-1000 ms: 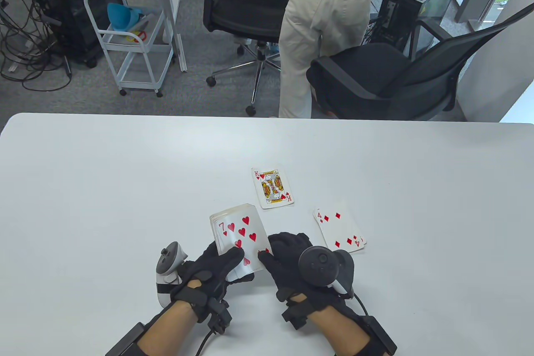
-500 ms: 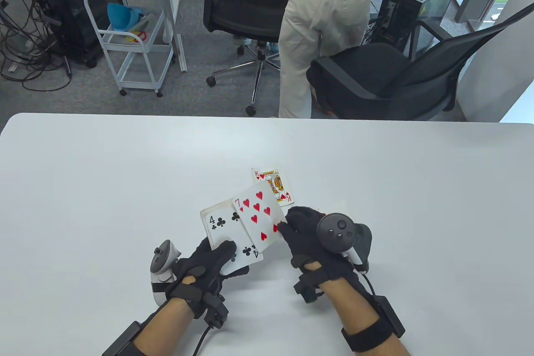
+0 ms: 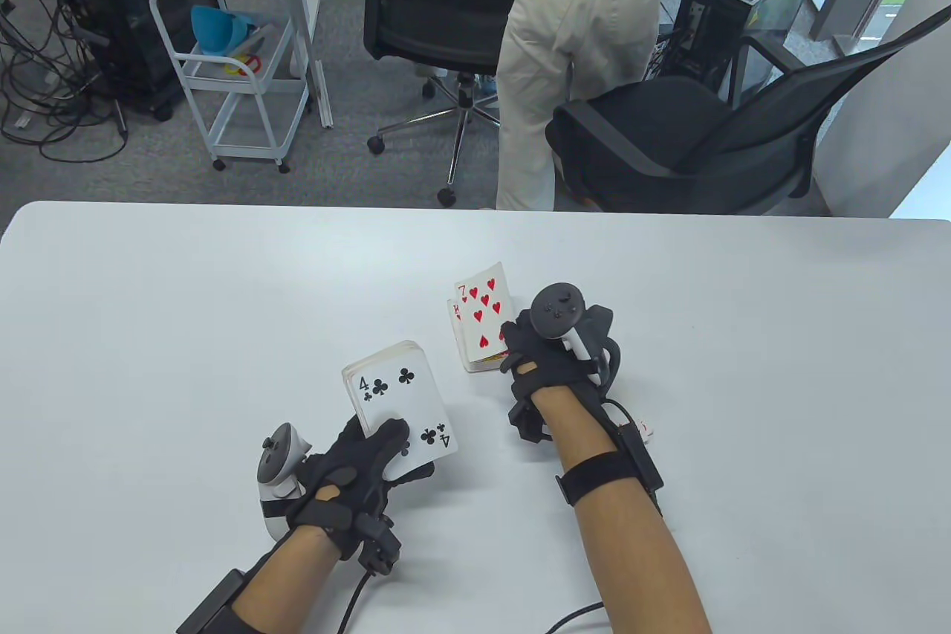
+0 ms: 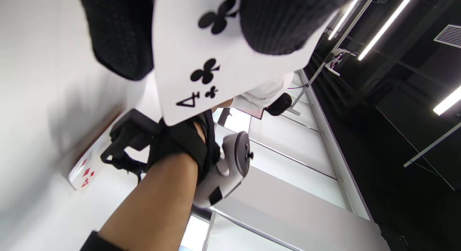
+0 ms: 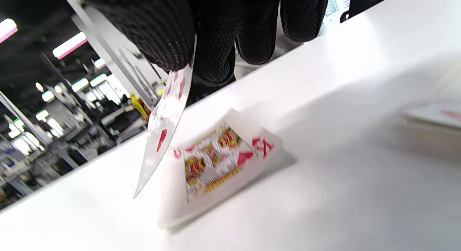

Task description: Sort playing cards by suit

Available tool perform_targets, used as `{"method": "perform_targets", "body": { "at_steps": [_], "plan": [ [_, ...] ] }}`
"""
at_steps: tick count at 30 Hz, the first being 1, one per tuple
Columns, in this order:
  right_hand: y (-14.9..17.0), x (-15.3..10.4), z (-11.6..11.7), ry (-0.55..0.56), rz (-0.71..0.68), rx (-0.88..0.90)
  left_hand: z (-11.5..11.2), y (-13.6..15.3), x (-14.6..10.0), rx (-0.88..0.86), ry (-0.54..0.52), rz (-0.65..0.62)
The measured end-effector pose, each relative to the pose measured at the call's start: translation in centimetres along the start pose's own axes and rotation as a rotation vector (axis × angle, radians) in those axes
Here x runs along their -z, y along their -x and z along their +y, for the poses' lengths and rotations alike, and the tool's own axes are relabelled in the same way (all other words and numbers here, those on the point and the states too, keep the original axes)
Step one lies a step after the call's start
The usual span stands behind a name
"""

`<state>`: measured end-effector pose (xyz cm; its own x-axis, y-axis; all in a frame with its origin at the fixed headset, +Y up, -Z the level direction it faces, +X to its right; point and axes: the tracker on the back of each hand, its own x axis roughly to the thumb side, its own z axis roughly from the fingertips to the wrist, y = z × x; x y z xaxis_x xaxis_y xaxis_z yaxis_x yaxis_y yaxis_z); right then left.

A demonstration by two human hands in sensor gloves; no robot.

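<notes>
The worktop (image 3: 186,337) is smooth, matt white laminate. The seven of hearts (image 3: 484,314) and four of clubs (image 3: 401,403) look like coated paper with a faint sheen. Each hand, left hand (image 3: 356,474) and right hand (image 3: 546,359), wears black textured knit cloth; the trackers are smooth plastic.

seven (image 3: 484,313) over king (image 5: 216,161), deck (image 3: 397,403) left

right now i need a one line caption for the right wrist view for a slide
Right hand pinches the seven of hearts, tilted above the king of hearts on the white table.
</notes>
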<state>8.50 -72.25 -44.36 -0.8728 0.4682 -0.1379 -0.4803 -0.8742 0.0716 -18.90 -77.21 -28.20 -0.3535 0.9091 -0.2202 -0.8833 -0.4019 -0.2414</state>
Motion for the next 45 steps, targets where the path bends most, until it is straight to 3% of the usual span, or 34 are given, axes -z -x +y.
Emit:
{"method": "perform_targets", "body": {
  "at_steps": [2,7,10,16,22,24,27,30,37,45],
  "plan": [
    [-0.7,0.6,1.2,-0.033,0.015,-0.111,0.0,0.0,-0.1,-0.003,0.0,0.002],
    [-2.1,1.1,2.8,0.087,0.02,-0.401,-0.1,-0.1,-0.1,-0.006,0.009,0.002],
    [-2.4,0.4,2.5,0.138,-0.006,-0.452,-0.1,0.0,-0.2,-0.006,0.012,0.004],
    [-2.1,-3.5,0.4,0.15,-0.158,-0.257,-0.2,0.0,-0.2,0.002,0.014,0.003],
    [-1.3,-10.5,-2.6,0.103,-0.379,0.166,-0.5,0.5,-0.2,0.019,0.018,0.016],
    [-1.0,-12.6,-2.5,0.084,-0.451,0.296,-0.6,0.7,-0.2,0.02,0.024,0.028],
    [-0.8,-14.8,-1.7,0.04,-0.514,0.348,-0.7,1.0,-0.3,0.022,0.034,0.041],
    [-1.1,-15.7,-0.7,0.009,-0.538,0.286,-0.8,1.1,-0.3,0.04,0.04,0.044],
    [-0.7,-16.7,1.6,0.06,-0.553,0.218,-1.1,1.1,-0.4,0.114,0.072,0.047],
    [0.3,-16.5,0.7,0.125,-0.506,0.281,-1.6,1.5,-0.1,0.201,0.101,0.076]
  ]
}}
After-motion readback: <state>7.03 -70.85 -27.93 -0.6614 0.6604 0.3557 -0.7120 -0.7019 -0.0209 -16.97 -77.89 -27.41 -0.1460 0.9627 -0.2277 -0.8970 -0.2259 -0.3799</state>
